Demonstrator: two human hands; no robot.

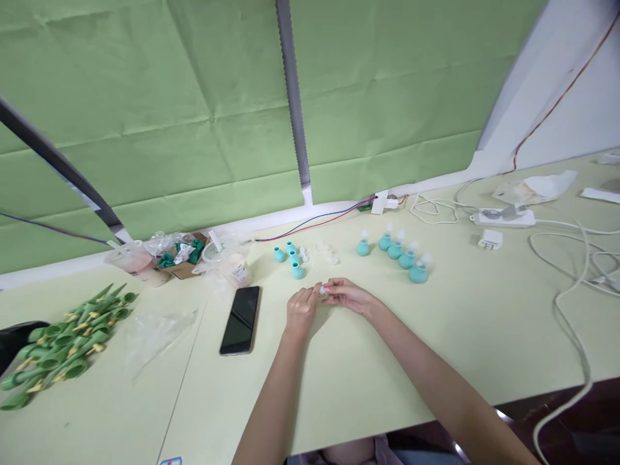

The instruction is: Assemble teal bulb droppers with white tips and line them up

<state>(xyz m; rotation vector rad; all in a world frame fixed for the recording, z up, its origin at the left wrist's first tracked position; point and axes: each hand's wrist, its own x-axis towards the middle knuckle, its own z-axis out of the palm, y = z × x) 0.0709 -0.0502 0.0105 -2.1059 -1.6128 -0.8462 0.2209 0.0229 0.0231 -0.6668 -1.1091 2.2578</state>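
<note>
Over the table, my left hand and my right hand meet fingertip to fingertip. Both pinch a small translucent white piece, partly covered by the fingers, so its exact kind is unclear. Just beyond my left hand stand several small turquoise bulb-shaped bottles with open necks, the nearest bottle among them. Beside them lie small white nozzle-like pieces and a group of clear plastic pieces. Farther right is a slanting row of turquoise bottles with translucent white tops, the closest being a topped bottle.
A phone lies left of my hands. Farther left are a clear plastic bag and a pile of green tube-like parts. Cups and a cardboard box stand by the wall. A power strip and white cables occupy the right.
</note>
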